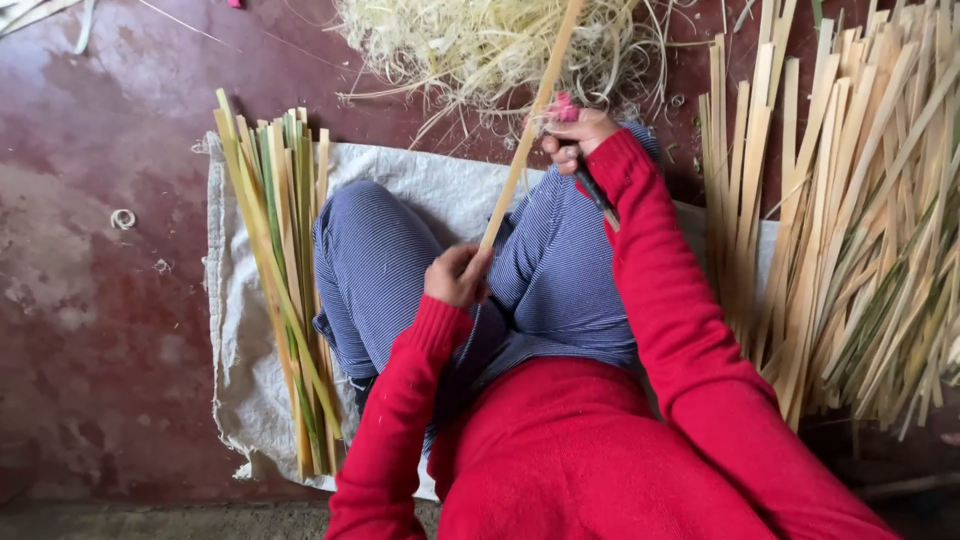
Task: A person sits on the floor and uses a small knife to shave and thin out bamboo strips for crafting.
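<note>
Left hand (457, 275) fisted near the lap; right hand (577, 138) fisted, farther forward.

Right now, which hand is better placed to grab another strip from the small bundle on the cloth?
Probably the left hand: it grips the strip low, nearest the small bundle. The right hand holds a tool farther away.

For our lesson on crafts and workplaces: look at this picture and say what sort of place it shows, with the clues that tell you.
Probably a home workshop floor for splitting bamboo. Clues: a bundle of cut strips on a cloth, a bigger pile of strips, and a heap of fine shavings on the dark red floor.
</note>
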